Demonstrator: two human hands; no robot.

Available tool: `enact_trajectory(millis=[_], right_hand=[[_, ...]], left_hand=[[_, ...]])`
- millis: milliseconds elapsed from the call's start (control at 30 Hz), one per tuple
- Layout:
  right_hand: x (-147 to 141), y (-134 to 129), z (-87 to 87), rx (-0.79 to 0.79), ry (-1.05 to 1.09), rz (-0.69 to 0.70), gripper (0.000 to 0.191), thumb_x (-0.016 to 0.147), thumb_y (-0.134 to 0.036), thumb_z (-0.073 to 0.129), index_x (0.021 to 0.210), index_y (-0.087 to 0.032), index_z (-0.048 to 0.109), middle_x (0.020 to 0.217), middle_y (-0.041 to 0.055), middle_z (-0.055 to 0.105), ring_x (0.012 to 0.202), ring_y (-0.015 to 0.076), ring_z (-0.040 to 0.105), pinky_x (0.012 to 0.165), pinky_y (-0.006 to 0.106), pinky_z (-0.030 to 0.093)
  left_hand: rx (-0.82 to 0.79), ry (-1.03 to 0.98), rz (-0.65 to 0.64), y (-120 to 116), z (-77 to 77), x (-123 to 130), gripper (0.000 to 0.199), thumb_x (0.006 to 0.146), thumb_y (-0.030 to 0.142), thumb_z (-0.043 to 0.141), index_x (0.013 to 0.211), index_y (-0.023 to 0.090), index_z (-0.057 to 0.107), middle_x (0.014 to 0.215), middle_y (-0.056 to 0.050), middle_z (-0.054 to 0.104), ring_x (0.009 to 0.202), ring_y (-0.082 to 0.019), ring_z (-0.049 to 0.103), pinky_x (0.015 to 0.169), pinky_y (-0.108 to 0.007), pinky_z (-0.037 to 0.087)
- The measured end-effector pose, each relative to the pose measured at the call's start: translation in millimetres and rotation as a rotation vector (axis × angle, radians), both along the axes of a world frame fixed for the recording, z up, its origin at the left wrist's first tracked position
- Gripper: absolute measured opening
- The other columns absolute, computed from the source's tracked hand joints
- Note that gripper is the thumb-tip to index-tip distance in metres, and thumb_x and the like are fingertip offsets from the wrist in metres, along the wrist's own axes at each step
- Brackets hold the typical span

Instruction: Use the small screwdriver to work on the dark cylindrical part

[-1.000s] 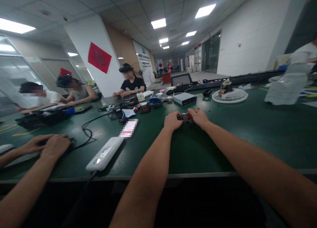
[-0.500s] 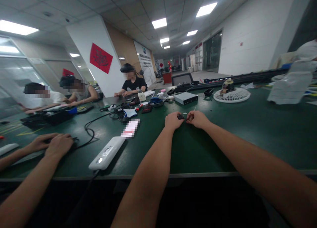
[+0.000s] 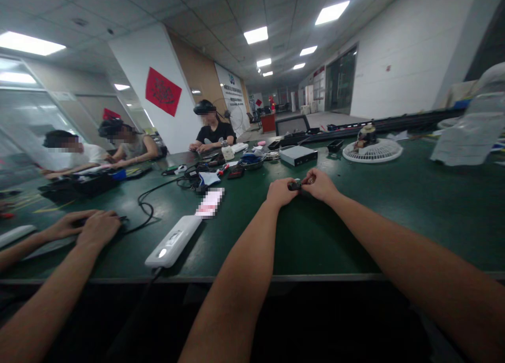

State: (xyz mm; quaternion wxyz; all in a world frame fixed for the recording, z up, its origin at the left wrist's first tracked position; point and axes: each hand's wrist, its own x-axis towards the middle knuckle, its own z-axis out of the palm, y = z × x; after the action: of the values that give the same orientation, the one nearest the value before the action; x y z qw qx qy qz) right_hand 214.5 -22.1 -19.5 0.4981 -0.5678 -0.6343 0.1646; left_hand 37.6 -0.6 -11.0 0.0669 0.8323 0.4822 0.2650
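Note:
My left hand (image 3: 281, 192) is closed on a small dark part (image 3: 294, 186) whose exact kind is too small to make out. Close beside it, my right hand (image 3: 319, 184) has its fingers pinched together at the right end of that part. Anything else between the right fingertips is hidden. Both hands are low over the green table (image 3: 335, 237). A little beyond them stands a grey metal box (image 3: 299, 155).
A white power bank-like device (image 3: 174, 241) with a cable lies left of my forearm, a lit phone (image 3: 210, 203) at its far end. Further left are a co-worker's hands (image 3: 97, 229). A white fan grille (image 3: 372, 151) sits at right. Several people work across the table.
My right hand has moved in to the left hand, and its fingertips now meet the dark part. Earlier a small gap lay between them. The view has shifted slightly.

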Motion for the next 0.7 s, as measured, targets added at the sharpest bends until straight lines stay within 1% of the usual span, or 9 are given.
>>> enact_trajectory(millis=[200,300,400,500,600,700], right_hand=[[2.8,7.3,-6.2,-0.013,0.107,0.100,0.029,0.065,-0.015,0.073,0.079,-0.023,0.049,0.080,0.0012,0.074,0.074,0.0183,0.068,0.067,0.029,0.051],[4.8,9.2,-7.3,-0.042,0.146,0.058,0.033,0.063,-0.014,0.074,0.080,-0.023,0.047,0.079,-0.0002,0.073,0.073,0.0180,0.069,0.066,0.028,0.051],[7.6,9.2,-7.8,-0.072,0.144,-0.007,0.035,0.062,-0.015,0.076,0.078,-0.024,0.046,0.074,-0.0011,0.072,0.068,0.0178,0.068,0.061,0.027,0.050],[8.9,7.0,-7.5,-0.078,0.125,-0.020,0.035,0.063,-0.017,0.078,0.076,-0.024,0.046,0.070,-0.0008,0.070,0.064,0.0180,0.066,0.057,0.027,0.048],[7.6,3.4,-5.4,-0.091,0.069,-0.013,0.035,0.064,-0.020,0.079,0.074,-0.024,0.046,0.069,-0.0010,0.069,0.062,0.0175,0.064,0.055,0.027,0.045],[5.6,0.1,-2.4,-0.116,-0.023,-0.029,0.035,0.065,-0.023,0.080,0.074,-0.024,0.046,0.070,-0.0017,0.067,0.064,0.0168,0.062,0.056,0.026,0.042]], left_hand=[[0.028,-0.019,-0.068,1.8,-0.3,0.1,0.042,0.075,0.042,0.077,0.113,0.027,0.073,0.100,-0.004,0.076,0.095,-0.023,0.069,0.088,-0.034,0.053],[0.036,-0.043,-0.089,2.0,-0.6,0.8,0.042,0.074,0.039,0.079,0.113,0.026,0.073,0.099,-0.004,0.076,0.095,-0.022,0.069,0.089,-0.034,0.053],[0.042,-0.061,-0.117,1.3,0.0,1.1,0.043,0.073,0.035,0.081,0.114,0.026,0.073,0.099,-0.004,0.077,0.096,-0.022,0.069,0.090,-0.034,0.054],[0.040,-0.057,-0.131,0.1,1.5,0.5,0.044,0.072,0.033,0.082,0.114,0.026,0.073,0.100,-0.004,0.077,0.096,-0.022,0.070,0.091,-0.034,0.054],[0.029,-0.053,-0.137,-1.1,3.4,-0.4,0.043,0.073,0.033,0.081,0.115,0.025,0.073,0.101,-0.005,0.077,0.097,-0.022,0.070,0.093,-0.035,0.054],[0.042,-0.049,-0.198,-1.7,4.5,-0.8,0.039,0.074,0.029,0.079,0.113,0.025,0.074,0.102,-0.004,0.077,0.098,-0.022,0.069,0.095,-0.034,0.053]])
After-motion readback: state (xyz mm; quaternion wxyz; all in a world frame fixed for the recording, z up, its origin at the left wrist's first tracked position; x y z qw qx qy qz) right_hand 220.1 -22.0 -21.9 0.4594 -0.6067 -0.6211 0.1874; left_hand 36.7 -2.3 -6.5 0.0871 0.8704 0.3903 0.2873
